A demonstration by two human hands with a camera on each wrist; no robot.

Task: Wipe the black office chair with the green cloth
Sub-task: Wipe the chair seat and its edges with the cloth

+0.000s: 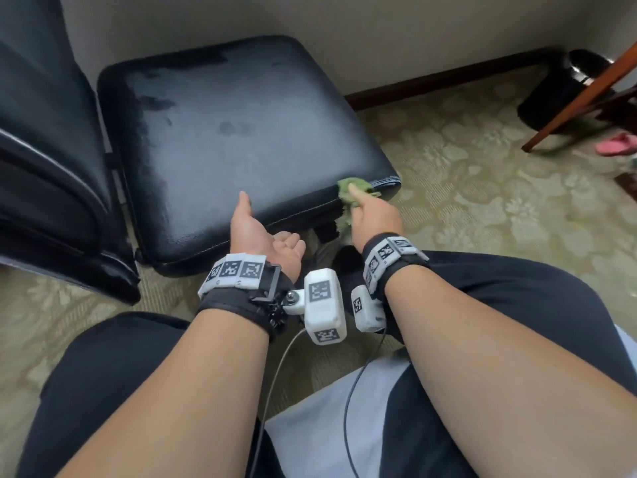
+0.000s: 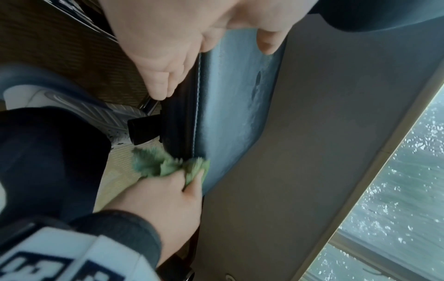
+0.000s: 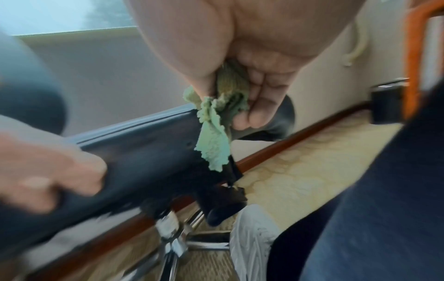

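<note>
The black office chair's seat lies in front of me, its backrest to the left, with damp streaks on the leather. My right hand grips the bunched green cloth against the seat's front right corner; the right wrist view shows the cloth hanging down over the seat's side. My left hand holds the seat's front edge, thumb on top and fingers curled underneath. The left wrist view shows the cloth at the stitched seam.
Patterned carpet spreads to the right. A black bin, a slanted wooden leg and a pink slipper are at the far right. The chair's chrome base and my white shoe are under the seat.
</note>
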